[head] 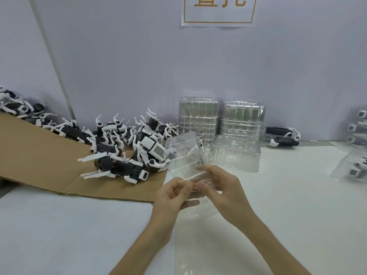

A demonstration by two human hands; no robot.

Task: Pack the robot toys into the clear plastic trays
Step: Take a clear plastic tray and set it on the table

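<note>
Both hands meet above the white surface and hold a clear tray up off it. The left hand pinches the tray's near rim between its thumb and curled fingers. The right hand grips the same rim just beside it, with its fingers bent round the plastic, and the two sets of fingertips almost touch. The tray tilts away from the person, its far end in front of the toy heap, and it looks empty. Below the hands a clear sheet runs toward the bottom edge; I cannot tell whether it is part of the tray.

The toys — black-and-white robot dogs with white legs — lie in a tangled heap to the left. Most of them lie on flat cardboard, with more trailing back along the wall.

A second tray sits on the surface just right of the held one. Behind it two stacks of nested trays stand against the wall. Further right, a pair of toys lies by the wall. At the right edge are packed trays — partly cut off — with toys inside. A sign with an orange frame hangs on the wall above.
</note>
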